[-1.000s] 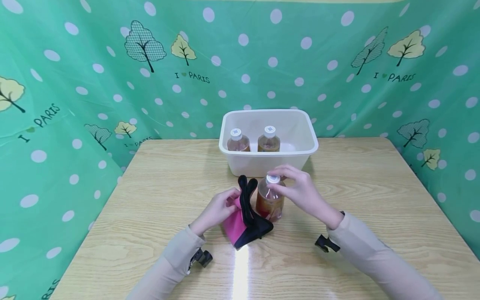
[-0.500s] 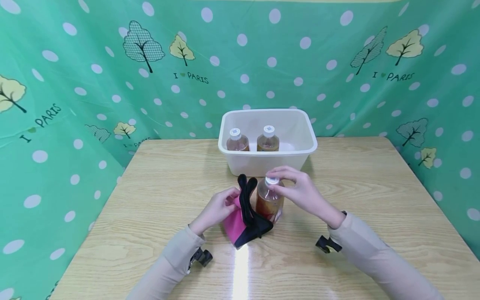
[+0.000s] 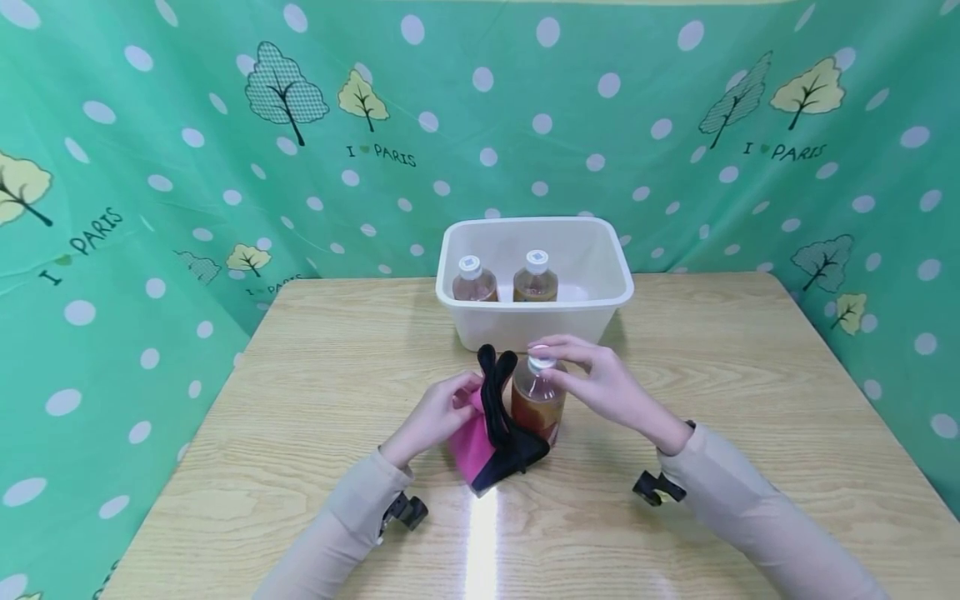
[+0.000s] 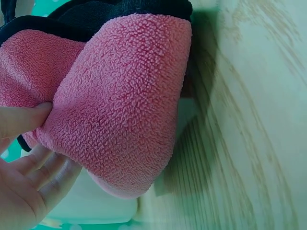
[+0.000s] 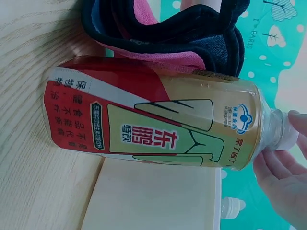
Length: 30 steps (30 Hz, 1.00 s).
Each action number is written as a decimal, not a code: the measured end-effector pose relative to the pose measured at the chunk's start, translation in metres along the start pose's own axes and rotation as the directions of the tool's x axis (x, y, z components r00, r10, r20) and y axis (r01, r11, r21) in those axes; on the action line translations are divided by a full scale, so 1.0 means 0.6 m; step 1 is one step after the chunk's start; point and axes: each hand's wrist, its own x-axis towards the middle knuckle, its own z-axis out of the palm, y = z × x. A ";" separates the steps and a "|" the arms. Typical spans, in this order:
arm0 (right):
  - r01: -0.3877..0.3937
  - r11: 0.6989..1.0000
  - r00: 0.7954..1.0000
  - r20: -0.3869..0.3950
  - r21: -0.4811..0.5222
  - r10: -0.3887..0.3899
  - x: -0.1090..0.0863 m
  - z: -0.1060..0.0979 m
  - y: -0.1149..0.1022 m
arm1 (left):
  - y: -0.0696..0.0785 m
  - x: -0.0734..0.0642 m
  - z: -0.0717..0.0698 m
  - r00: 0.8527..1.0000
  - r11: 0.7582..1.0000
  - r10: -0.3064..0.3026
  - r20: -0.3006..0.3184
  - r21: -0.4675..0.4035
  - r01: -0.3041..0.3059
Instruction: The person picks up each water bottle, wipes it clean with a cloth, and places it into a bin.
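Note:
In the head view, my left hand [image 3: 442, 414] pinches a folded plush pink cloth [image 3: 471, 450] with thick black edging. Thumb and fingers grip the pink cloth [image 4: 120, 100] from both sides in the left wrist view. Just right of the cloth, a drink bottle [image 3: 537, 408] stands upright on the table. My right hand [image 3: 600, 379] holds its white cap [image 3: 541, 358] between thumb and fingers. The right wrist view shows the bottle's red and yellow label [image 5: 144, 124], with the cloth's black-edged folds [image 5: 216, 52] close against its side.
Behind the hands stands a white plastic bin [image 3: 534, 321]. Inside it are two similar capped bottles, a left one [image 3: 475, 283] and a right one [image 3: 536, 283], with room to their right. The wooden table [image 3: 337, 350] ends at a green dotted curtain [image 3: 450, 125].
The held bottle's cap has shifted slightly left, and the label seems to have turned a little. The cloth and left hand have barely moved.

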 end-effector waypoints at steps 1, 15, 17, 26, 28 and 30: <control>0.009 1.000 1.000 0.007 -0.002 -0.009 0.000 0.000 0.001 | 0.000 0.001 0.001 1.000 1.000 0.002 -0.002 -0.001 -0.002; 0.037 0.999 0.997 0.072 -0.001 -0.037 -0.002 -0.004 0.009 | 0.013 0.013 0.000 1.000 1.000 0.023 -0.008 -0.008 -0.023; 0.034 0.999 0.997 0.071 0.000 -0.034 -0.002 -0.004 0.009 | 0.018 0.014 -0.001 1.000 1.000 0.024 -0.008 -0.015 -0.024; 0.039 0.999 0.997 0.068 0.022 -0.040 -0.003 -0.003 0.012 | 0.032 0.021 -0.007 1.000 0.999 0.030 -0.002 -0.020 -0.030; 0.041 0.999 0.996 0.072 0.030 -0.043 -0.003 -0.003 0.014 | 0.034 0.022 -0.007 0.999 0.999 0.035 0.000 -0.012 -0.035; 0.045 0.998 0.996 0.073 0.034 -0.047 -0.003 -0.003 0.015 | 0.035 0.023 -0.006 0.999 0.999 0.042 0.003 -0.004 -0.042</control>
